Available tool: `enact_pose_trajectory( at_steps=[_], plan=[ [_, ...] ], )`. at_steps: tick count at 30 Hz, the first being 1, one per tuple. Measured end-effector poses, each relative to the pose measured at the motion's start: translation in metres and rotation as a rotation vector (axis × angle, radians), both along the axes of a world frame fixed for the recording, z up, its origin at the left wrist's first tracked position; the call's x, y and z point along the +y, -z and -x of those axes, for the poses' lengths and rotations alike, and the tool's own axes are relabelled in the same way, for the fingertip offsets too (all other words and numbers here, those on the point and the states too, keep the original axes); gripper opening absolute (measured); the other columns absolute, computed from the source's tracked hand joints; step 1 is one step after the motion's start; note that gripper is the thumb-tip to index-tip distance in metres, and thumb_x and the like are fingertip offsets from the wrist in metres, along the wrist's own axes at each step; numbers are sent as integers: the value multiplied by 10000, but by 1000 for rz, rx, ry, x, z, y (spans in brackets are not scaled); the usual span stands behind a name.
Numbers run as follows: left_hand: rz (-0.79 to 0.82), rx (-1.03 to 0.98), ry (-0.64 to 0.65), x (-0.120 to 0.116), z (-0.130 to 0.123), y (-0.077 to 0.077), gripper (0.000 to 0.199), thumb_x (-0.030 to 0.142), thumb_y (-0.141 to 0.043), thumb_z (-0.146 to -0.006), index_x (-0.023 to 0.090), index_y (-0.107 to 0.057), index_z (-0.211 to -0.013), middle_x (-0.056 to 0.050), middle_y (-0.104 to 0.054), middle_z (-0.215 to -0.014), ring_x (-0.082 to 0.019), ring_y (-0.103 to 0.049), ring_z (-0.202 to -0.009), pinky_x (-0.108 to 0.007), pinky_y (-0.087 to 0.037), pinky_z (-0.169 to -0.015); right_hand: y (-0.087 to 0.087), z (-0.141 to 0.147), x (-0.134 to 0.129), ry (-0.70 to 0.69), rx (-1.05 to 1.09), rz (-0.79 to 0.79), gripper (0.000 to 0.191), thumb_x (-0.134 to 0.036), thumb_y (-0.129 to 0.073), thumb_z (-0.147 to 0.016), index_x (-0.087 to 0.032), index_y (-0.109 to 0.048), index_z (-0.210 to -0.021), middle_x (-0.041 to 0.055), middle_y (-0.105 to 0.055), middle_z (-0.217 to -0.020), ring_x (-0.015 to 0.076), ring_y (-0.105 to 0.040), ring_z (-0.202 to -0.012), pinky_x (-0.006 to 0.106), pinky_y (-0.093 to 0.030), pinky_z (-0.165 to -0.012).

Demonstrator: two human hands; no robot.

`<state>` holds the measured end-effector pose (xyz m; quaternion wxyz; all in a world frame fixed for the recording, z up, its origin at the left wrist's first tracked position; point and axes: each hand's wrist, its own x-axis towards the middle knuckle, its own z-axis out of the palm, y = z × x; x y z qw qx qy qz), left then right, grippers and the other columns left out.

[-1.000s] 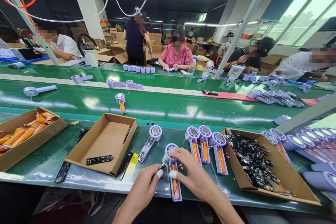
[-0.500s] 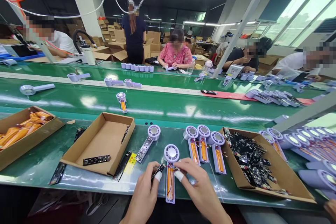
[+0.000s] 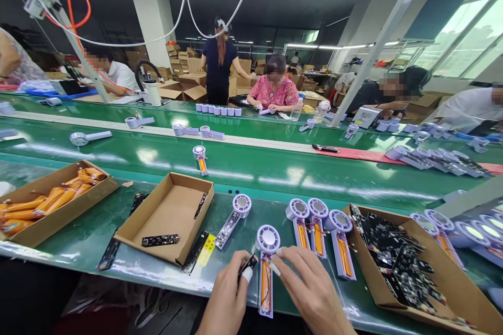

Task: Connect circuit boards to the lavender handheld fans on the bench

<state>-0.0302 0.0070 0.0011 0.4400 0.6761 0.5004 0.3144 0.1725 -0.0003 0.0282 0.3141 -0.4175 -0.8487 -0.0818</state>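
A lilac handheld fan [image 3: 268, 239] lies in front of me, its round head away from me and its open handle showing an orange battery [image 3: 266, 288] and thin wires. My left hand [image 3: 230, 293] is left of the handle, closed on a small black circuit board [image 3: 249, 263]. Just right of the fan's neck is my right hand [image 3: 308, 285], fingers curved and apart, tips close to the wires. I see nothing clearly held in it. White covers wrap some fingertips. Another fan [image 3: 231, 225] with a board in its handle lies beyond my left hand.
Cardboard trays hold orange batteries [image 3: 58, 200], a few boards [image 3: 160, 240] and many black boards [image 3: 408, 261]. Several open fans [image 3: 318, 227] lie right of my hands. Beyond runs a green conveyor [image 3: 251, 167] carrying fans. Co-workers [image 3: 273, 89] sit across it.
My view has turned slightly left and up, so the scene sits further right and lower. My right fingertips have shifted a little right from the fan's neck. My left hand keeps the board.
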Motion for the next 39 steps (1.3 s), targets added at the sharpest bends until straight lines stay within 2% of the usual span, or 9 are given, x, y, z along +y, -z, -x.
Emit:
enact_pose_trajectory(
  at_steps=[2,4,7,13,17,22,28,35,39],
  plan=[
    [-7,4,3,1,-2,-3,251,192,-350,-951,242,-504,-1142,-63,-649,-1082,-191,-612,-955,-301,-455,-855,-5,8,4,-73,47,48,202,-137,-450,-955,-185,-624,-1044,113,-687,-1022,244,-633,-973,401,-518,-837],
    [-7,-6,5,1,-4,-7,241,219,-342,-954,234,-511,-1125,-56,-659,-986,-199,-631,-928,-303,-476,-824,-6,15,11,-115,168,210,170,-180,-452,-966,-207,-619,-954,81,-696,-946,209,-650,-903,355,-532,-793],
    [9,-38,-18,2,-5,-11,243,272,-348,-951,233,-566,-1050,-38,-666,-821,-211,-656,-861,-288,-507,-736,5,22,21,-105,320,408,160,-234,-454,-973,-221,-603,-916,26,-681,-824,161,-644,-755,284,-523,-686],
    [112,-94,-83,5,-5,-7,239,286,-394,-915,226,-617,-852,36,-542,-528,-147,-538,-497,-222,-435,-496,30,28,24,-28,399,433,153,-259,-468,-969,-201,-579,-880,27,-614,-788,171,-575,-716,300,-479,-664],
    [153,-135,-113,6,-5,-2,200,256,-398,-897,216,-593,-876,66,-516,-522,-101,-416,-393,-207,-374,-443,26,24,19,-93,456,499,144,-192,-485,-957,-227,-623,-978,25,-646,-898,161,-606,-852,280,-492,-763],
    [157,-164,-133,7,-6,2,215,255,-418,-880,200,-622,-922,21,-633,-681,-100,-472,-437,-222,-405,-481,7,16,16,-131,656,730,259,-174,-496,-945,-274,-693,-1079,30,-690,-1033,175,-627,-990,309,-489,-872],
    [114,-153,-139,8,-6,-4,256,266,-454,-873,197,-659,-1010,-29,-692,-808,-178,-628,-694,-265,-480,-629,5,18,15,8,788,909,242,-201,-612,-861,-247,-690,-1086,19,-716,-970,192,-653,-920,340,-496,-872],
    [90,-71,-48,7,-8,-21,274,280,-410,-942,216,-628,-1094,-45,-675,-978,-196,-606,-907,-292,-442,-801,5,24,11,44,623,859,225,-193,-558,-890,-255,-676,-1071,14,-705,-998,194,-647,-926,323,-484,-844],
    [41,-67,-31,8,-9,-21,220,274,-430,-936,213,-642,-934,-26,-672,-909,-184,-590,-854,-276,-409,-790,0,26,8,7,525,808,244,-136,-516,-898,-271,-649,-1053,1,-672,-1001,180,-616,-935,316,-469,-850]
  ],
)
